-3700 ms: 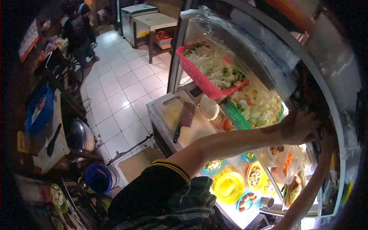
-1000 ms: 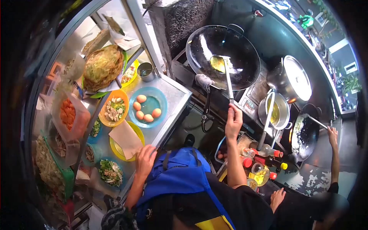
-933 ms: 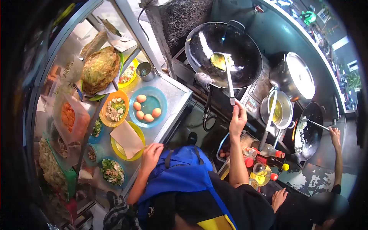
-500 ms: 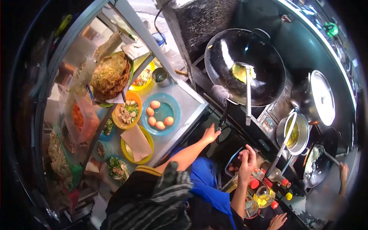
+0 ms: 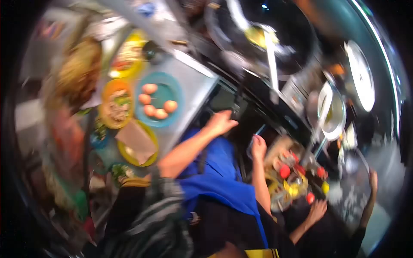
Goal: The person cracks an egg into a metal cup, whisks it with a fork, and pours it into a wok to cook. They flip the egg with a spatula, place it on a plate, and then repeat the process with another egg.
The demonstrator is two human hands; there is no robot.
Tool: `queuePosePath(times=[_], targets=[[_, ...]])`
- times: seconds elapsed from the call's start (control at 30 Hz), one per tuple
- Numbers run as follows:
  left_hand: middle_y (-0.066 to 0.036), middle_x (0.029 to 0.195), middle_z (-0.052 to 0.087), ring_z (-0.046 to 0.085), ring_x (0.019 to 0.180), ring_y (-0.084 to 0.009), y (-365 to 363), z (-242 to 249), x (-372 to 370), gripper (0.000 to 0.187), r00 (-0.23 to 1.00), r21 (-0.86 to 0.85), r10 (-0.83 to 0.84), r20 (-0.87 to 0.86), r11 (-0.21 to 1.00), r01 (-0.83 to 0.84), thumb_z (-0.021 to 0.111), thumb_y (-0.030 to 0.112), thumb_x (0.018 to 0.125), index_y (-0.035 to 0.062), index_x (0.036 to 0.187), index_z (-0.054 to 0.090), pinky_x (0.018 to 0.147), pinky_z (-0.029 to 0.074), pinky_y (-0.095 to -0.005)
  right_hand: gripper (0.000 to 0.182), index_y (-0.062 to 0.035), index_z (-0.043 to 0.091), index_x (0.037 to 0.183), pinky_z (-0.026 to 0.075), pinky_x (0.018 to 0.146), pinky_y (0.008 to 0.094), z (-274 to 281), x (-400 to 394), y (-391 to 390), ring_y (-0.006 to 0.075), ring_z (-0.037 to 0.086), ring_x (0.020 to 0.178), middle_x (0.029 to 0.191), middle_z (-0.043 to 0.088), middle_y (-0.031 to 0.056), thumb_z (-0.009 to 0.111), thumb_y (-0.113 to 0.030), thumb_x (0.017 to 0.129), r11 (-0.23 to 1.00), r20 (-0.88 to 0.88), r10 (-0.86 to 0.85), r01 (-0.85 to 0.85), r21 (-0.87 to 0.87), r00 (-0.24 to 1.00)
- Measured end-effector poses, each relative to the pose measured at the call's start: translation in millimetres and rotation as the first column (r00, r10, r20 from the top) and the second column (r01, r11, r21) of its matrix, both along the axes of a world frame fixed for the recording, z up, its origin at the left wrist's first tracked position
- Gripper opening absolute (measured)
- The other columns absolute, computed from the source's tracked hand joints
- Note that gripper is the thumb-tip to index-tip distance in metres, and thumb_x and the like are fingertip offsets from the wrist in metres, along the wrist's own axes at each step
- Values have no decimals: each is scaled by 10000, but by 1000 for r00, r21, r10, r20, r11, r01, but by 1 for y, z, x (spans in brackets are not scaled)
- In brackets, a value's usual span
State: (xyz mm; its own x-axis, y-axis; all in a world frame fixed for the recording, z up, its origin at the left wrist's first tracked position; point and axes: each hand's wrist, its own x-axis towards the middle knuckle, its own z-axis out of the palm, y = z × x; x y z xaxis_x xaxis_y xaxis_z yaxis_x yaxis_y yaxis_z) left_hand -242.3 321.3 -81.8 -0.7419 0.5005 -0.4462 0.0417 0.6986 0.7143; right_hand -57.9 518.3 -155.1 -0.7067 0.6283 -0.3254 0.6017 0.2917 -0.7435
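Observation:
My left hand point(image 5: 222, 122) is open with nothing in it, just below the dark wok handle and over the dark gap beside the stove. My right hand point(image 5: 259, 146) has its fingers drawn together at the blue rim of a container point(image 5: 250, 150); blur hides what they hold. Above them, the big black wok point(image 5: 297, 36) bears a yellow piece of food point(image 5: 257, 37) and a long metal spatula point(image 5: 272, 64). To the left, several eggs point(image 5: 149, 110) lie in a blue plate point(image 5: 177, 92).
An orange bowl point(image 5: 104, 103) and a yellow plate point(image 5: 150, 160) stand on the left counter. At right are a metal pot point(image 5: 342, 122), a large lid point(image 5: 360, 77) and bottles with red caps point(image 5: 285, 171). A co-worker's hands point(image 5: 318, 210) show at lower right.
The view has shifted and blurred, with the wok and plates now higher and further left. My right hand has gone from loosely open to drawn-together fingers at the container's rim.

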Motion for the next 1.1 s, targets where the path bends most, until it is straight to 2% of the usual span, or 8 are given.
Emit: queuePosePath(times=[0.5,0.57,0.6,0.7,0.9,0.93,1.03,1.1], targets=[[-187,1140,694,660,1093,-313,-189,29,150,400,884,-145,200,421,978,-152,634,332,928,18,1172,672,963,492,-376,288,-79,710,1054,475,963,450,-190,79,3,378,609,1095,1123,665,236,619,-118,783,881,530,-456,448,154,715],[-186,1128,698,668,1078,-307,-190,30,155,391,877,-160,243,414,968,-193,631,325,930,22,1173,671,952,499,-374,436,-81,656,1233,452,1016,438,-258,114,-1,401,572,1168,1201,636,263,606,-177,810,26,19,-999,956,-293,33],[-186,1112,702,676,1058,-299,-188,33,155,383,866,-174,271,419,961,-217,632,320,931,26,1175,670,936,507,-370,436,-81,656,1233,452,1016,438,-257,116,3,401,572,1168,1201,636,263,606,-177,810,22,20,-999,955,-294,29],[-178,1070,714,692,1002,-259,-184,35,158,370,869,-203,290,402,953,-225,641,302,932,31,1183,667,894,526,-357,603,-39,521,1363,469,1021,437,-226,107,7,364,561,1219,1260,627,235,590,-256,804,679,469,-712,682,272,522],[-192,1081,712,696,1012,-263,-185,26,174,379,834,-201,322,449,945,-257,657,291,930,30,1204,655,888,533,-360,492,-63,641,1145,548,907,381,-280,110,23,319,626,980,1150,649,175,784,-221,702,243,42,-970,969,41,241],[-196,1094,707,693,1031,-287,-188,22,178,370,856,-205,298,423,951,-230,652,295,932,36,1197,657,892,533,-377,511,-71,652,1143,527,929,389,-195,73,18,333,601,1057,1292,574,193,789,-314,715,182,287,-941,983,-23,181],[-195,1078,705,696,1013,-291,-180,35,173,364,863,-228,297,409,949,-218,655,320,923,64,1180,668,883,535,-373,597,-59,661,1202,492,960,438,-297,124,20,347,652,1096,1144,695,183,719,-506,810,484,-29,-855,816,317,518],[-146,1068,718,696,984,-222,-191,17,187,369,915,-161,246,318,966,-204,657,320,933,50,1185,671,887,528,-348,675,-60,602,1253,503,939,457,-176,66,22,345,655,1090,1136,697,179,742,-536,795,844,758,-473,477,245,449]])
